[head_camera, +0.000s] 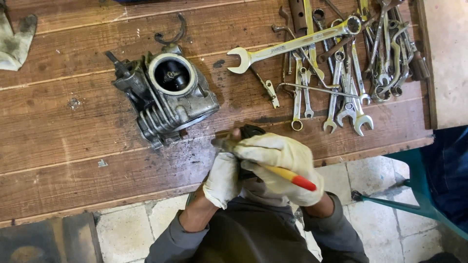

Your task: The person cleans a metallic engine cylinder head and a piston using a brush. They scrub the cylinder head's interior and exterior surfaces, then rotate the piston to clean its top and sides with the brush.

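Head camera looks steeply down, close over workbench (73, 146).

Gloved left hand (222, 178) and right hand (280, 163) (both clenched) together

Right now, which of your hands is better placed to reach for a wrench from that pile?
Probably the right hand: the wrenches lie on its side of the bench. It would first have to put down its red-tipped tool. The left hand grips a small dark part.
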